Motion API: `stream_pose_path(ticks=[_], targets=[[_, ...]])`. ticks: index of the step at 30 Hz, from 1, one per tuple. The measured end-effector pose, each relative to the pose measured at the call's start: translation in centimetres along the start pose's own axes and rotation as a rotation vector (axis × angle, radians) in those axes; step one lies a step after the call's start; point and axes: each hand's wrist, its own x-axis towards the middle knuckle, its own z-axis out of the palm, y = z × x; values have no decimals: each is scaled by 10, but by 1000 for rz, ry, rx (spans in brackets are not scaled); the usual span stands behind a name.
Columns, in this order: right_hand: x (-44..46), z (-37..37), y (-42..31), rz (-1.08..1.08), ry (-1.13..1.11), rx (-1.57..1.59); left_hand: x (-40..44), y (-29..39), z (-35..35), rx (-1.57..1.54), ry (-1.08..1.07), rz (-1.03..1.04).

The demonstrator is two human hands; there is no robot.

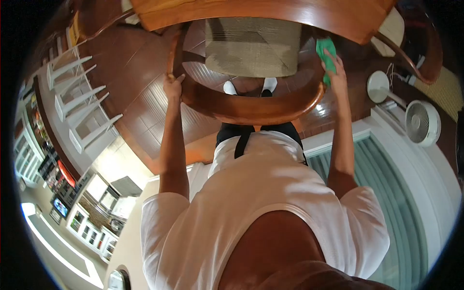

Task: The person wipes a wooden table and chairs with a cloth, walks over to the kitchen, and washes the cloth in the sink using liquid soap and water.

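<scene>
Far left: white stools (82, 104), lined up, their shape bent by the curve of the view; small goods on the shelving beyond are too crowded for me to tell apart.

Left hand (172, 87): grip curled round the left arm of a wooden chair (251, 111), thumb uppermost; fingertips hidden from me beneath the rail.

Centre: the chair, one curved rail forming back and arms, standing between the person and the wooden worktop (266, 17). The worktop's near edge shows, its far part cut off above. Woven seat (251, 53), front end out of sight under that edge; chair legs mostly concealed. Two white-covered feet (269, 86) on the brown floor, partly behind the rail. White shirt (270, 174), lower portion of the wearer.

Right hand (339, 75): grip closed on a green cloth (326, 50), bunched at the chair's right arm; how firmly it presses I cannot tell, and the palm is turned from view.

Far right: white fan (422, 123), round base; pale green curtain (391, 193), trailing out of frame.
</scene>
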Motion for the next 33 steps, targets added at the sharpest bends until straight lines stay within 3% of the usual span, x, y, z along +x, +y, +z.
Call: stream_pose_path(ticks=[2,6,8,11,12,13,14,17,21,24,25,28,29,30,32,33], targets=[[-25,-5,-38,-160,-71,-264,5,-9,-1,60,44,47],[-41,13,-115,-100,-294,49,-2,-1,4,-146,61,60],[-51,55,-156,-13,-442,322,2,-5,-5,-270,-43,15],[-78,146,-179,-56,-684,386,-5,9,-12,-543,-176,21],[-87,173,-184,243,-1017,309,3,-4,-9,-555,-191,70],[-104,217,-177,-31,-1034,34,15,-25,-4,-566,-209,119],[-120,258,-166,-298,-1024,-242,25,-38,-2,-577,-231,167],[-98,329,-159,-377,-894,-150,-2,9,-20,-644,-284,27],[-58,382,-179,-263,-767,229,10,2,-30,-690,-309,-72],[-30,429,-173,-23,-585,575,13,-2,-35,-723,-336,-77],[-28,417,-211,31,-575,633,14,-5,-38,-801,-390,-78],[-14,434,-238,-130,-411,179,24,-65,-14,-762,-489,-245],[-11,443,-239,-193,-406,36,15,-63,-10,-695,-306,65],[-8,450,-241,-204,-371,-50,27,-59,-4,-1090,-282,109],[-1,465,-243,-228,-304,-222,16,-42,-16,-1059,-173,38],[9,473,-244,-213,-238,-329,18,-47,-16,-970,-268,44]])
